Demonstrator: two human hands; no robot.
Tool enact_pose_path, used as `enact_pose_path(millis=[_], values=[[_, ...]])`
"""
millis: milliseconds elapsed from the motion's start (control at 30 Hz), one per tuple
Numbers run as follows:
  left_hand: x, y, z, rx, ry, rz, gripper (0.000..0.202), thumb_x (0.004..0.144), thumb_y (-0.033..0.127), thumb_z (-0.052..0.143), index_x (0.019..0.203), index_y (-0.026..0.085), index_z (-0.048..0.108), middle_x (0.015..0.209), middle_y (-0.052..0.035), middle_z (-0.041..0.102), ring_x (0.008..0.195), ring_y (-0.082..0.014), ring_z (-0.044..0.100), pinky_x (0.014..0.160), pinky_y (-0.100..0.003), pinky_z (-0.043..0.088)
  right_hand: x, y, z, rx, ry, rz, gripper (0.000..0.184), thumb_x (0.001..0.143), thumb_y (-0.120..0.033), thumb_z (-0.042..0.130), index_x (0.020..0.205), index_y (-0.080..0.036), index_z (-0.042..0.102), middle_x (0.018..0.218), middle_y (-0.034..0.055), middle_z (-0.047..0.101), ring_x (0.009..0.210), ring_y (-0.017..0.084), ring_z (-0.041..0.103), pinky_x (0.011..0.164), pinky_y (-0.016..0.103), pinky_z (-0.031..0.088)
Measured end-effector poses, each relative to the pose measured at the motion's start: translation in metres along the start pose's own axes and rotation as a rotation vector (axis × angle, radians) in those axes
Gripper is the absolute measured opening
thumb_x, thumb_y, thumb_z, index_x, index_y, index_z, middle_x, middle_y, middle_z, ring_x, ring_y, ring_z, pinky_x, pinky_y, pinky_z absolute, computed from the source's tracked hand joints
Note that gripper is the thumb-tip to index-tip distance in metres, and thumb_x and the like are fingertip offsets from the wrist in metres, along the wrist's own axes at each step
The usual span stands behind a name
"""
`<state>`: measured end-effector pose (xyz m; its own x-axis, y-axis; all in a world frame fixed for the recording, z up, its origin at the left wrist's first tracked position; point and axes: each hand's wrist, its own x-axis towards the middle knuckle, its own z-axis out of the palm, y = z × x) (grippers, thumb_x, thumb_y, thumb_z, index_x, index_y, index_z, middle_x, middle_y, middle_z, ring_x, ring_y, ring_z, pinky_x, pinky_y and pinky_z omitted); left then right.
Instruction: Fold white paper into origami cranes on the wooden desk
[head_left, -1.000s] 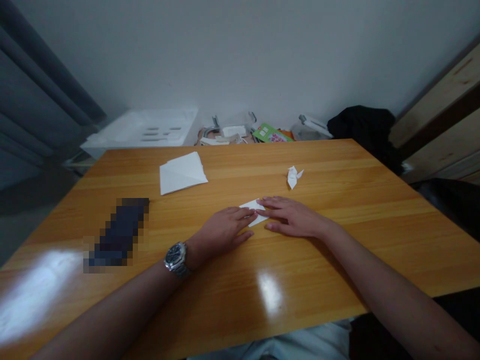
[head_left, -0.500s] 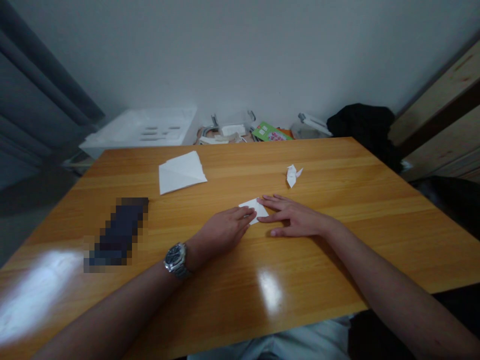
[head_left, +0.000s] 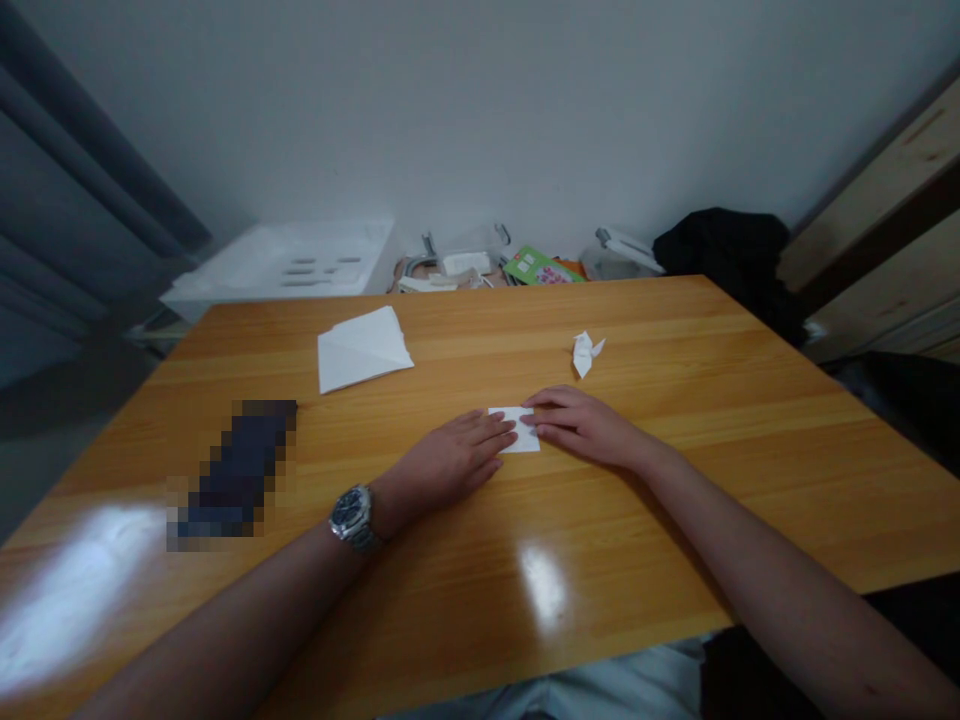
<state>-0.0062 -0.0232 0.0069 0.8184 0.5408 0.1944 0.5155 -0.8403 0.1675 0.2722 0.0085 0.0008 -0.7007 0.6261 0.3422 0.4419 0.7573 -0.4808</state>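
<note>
A small folded white paper (head_left: 516,430) lies flat on the wooden table (head_left: 675,480) in front of me. My left hand (head_left: 450,462), with a wristwatch (head_left: 351,515) on its wrist, rests flat with its fingertips on the paper's left edge. My right hand (head_left: 581,425) presses on the paper's right edge with fingers drawn together. Part of the paper is hidden under both sets of fingers.
A larger folded white sheet (head_left: 361,348) lies at the back left. A small white folded paper figure (head_left: 585,352) stands at the back right. A dark blurred object (head_left: 236,465) lies to the left. Clutter, a white box (head_left: 289,262) and black cloth (head_left: 731,262) sit behind the table.
The small paper has turned from slanted to square with the table edge. My right hand's fingers have drawn in from spread flat to gathered at the paper's right edge.
</note>
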Motion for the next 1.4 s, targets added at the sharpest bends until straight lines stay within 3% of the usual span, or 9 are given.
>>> enact_pose_path(millis=[367, 667, 933, 1100, 1400], values=[[-0.001, 0.004, -0.004, 0.091, 0.004, -0.029, 0.037, 0.103, 0.030, 0.047, 0.137, 0.021, 0.059, 0.137, -0.0104, 0.063, 0.122, -0.0271, 0.061, 0.103, -0.045, 0.050, -0.001, -0.003, -0.003, -0.036, -0.046, -0.047, 0.031, 0.100, -0.031, 0.057, 0.127, -0.026, 0.070, 0.127, 0.0104, 0.067, 0.117, 0.024, 0.061, 0.102, 0.044, 0.050], [0.000, 0.005, -0.001, 0.119, 0.018, -0.012, 0.036, 0.104, 0.023, 0.042, 0.136, 0.015, 0.058, 0.135, -0.0122, 0.064, 0.122, -0.0264, 0.061, 0.103, -0.043, 0.051, -0.004, -0.003, -0.010, -0.017, -0.127, -0.017, 0.034, 0.099, -0.032, 0.059, 0.130, -0.027, 0.068, 0.141, 0.0115, 0.060, 0.128, 0.026, 0.056, 0.109, 0.046, 0.045], [-0.001, 0.005, 0.000, 0.101, 0.023, -0.039, 0.036, 0.105, 0.025, 0.041, 0.137, 0.019, 0.058, 0.136, -0.0102, 0.063, 0.121, -0.0243, 0.062, 0.104, -0.041, 0.051, -0.007, -0.001, -0.011, 0.015, -0.134, 0.026, 0.039, 0.099, -0.034, 0.059, 0.137, -0.029, 0.063, 0.144, 0.0094, 0.060, 0.131, 0.026, 0.056, 0.111, 0.048, 0.044], [0.000, 0.004, 0.001, 0.056, 0.058, -0.058, 0.035, 0.104, 0.024, 0.043, 0.133, 0.017, 0.061, 0.137, -0.0117, 0.063, 0.125, -0.0245, 0.060, 0.108, -0.043, 0.049, -0.001, -0.002, -0.005, 0.039, -0.048, 0.033, 0.034, 0.101, -0.029, 0.055, 0.133, -0.026, 0.065, 0.131, 0.0099, 0.067, 0.122, 0.023, 0.060, 0.106, 0.043, 0.048], [0.003, 0.008, 0.002, 0.035, 0.044, -0.070, 0.037, 0.102, 0.030, 0.047, 0.133, 0.014, 0.059, 0.140, -0.0138, 0.059, 0.130, -0.0271, 0.057, 0.109, -0.042, 0.050, 0.008, 0.007, 0.014, 0.079, 0.126, 0.152, 0.014, 0.096, -0.023, 0.063, 0.103, -0.023, 0.075, 0.099, 0.0076, 0.065, 0.097, 0.021, 0.062, 0.087, 0.038, 0.052]])
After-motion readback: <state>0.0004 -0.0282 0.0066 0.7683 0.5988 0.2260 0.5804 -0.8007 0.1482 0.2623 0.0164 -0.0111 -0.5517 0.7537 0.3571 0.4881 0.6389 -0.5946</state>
